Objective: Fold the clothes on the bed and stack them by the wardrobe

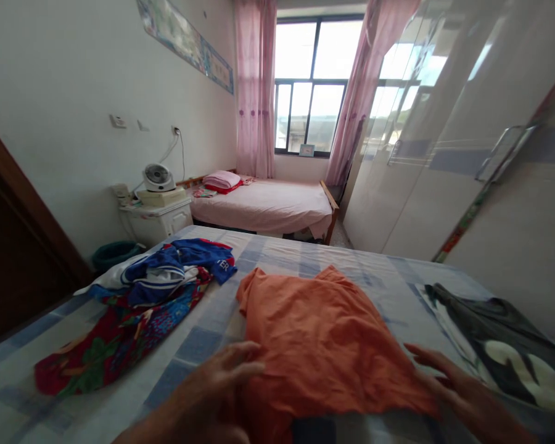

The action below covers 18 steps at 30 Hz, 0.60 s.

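Note:
An orange cloth garment lies spread and wrinkled on the bed in front of me; its exact kind I cannot make out. My left hand is at its near left edge, fingers stretched out and touching the cloth, slightly blurred. At the right edge is my right hand, with fingers extended and apart beside the fabric. Neither hand visibly grips the garment. Both hands are partly cut off by the bottom of the view.
A pile of blue and flowered clothes lies left on the checked bedsheet. Dark folded clothing lies at right. Beyond are a pink bed, a nightstand with a fan, and a glossy wardrobe.

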Each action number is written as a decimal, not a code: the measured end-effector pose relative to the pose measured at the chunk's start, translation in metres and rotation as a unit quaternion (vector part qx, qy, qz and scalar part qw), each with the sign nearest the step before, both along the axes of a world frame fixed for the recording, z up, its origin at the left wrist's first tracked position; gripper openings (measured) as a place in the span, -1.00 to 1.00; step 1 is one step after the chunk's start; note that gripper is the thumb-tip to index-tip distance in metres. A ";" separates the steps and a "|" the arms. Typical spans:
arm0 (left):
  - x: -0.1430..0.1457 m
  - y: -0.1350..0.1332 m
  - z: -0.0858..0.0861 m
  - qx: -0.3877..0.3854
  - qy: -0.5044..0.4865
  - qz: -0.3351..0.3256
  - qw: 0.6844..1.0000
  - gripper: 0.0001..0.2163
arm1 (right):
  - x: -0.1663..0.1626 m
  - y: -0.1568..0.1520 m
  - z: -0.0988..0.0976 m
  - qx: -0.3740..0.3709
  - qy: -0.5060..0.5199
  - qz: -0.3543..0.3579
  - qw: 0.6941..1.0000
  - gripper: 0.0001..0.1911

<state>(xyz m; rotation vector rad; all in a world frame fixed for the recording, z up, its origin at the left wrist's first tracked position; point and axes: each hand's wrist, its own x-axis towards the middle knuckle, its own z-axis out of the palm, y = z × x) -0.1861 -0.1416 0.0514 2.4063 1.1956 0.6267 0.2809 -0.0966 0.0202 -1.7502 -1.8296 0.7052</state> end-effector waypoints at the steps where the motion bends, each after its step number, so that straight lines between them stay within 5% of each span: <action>1: -0.001 -0.011 -0.006 0.014 0.016 -0.012 1.000 -0.34 | 0.002 -0.011 -0.002 -0.008 -0.008 0.037 0.999 -0.41; 4: 0.002 -0.021 -0.025 0.064 0.053 0.005 0.997 -0.44 | 0.000 -0.028 -0.006 0.003 -0.068 0.103 0.992 -0.39; 7: 0.007 -0.011 -0.035 0.079 0.063 0.050 0.994 -0.75 | -0.012 -0.028 -0.011 0.035 -0.127 0.076 0.988 -0.56; 12: 0.009 -0.001 -0.013 0.016 0.041 0.142 0.989 -0.75 | -0.022 -0.020 -0.002 0.120 -0.130 -0.005 0.984 -0.66; 14: 0.010 -0.006 -0.004 0.006 0.039 0.126 0.991 -0.84 | -0.020 -0.021 0.008 0.156 -0.129 -0.068 0.977 -0.65; 18: 0.017 -0.020 -0.013 0.034 0.076 0.042 0.996 -0.58 | -0.025 -0.028 0.026 0.129 -0.073 -0.173 0.974 -0.57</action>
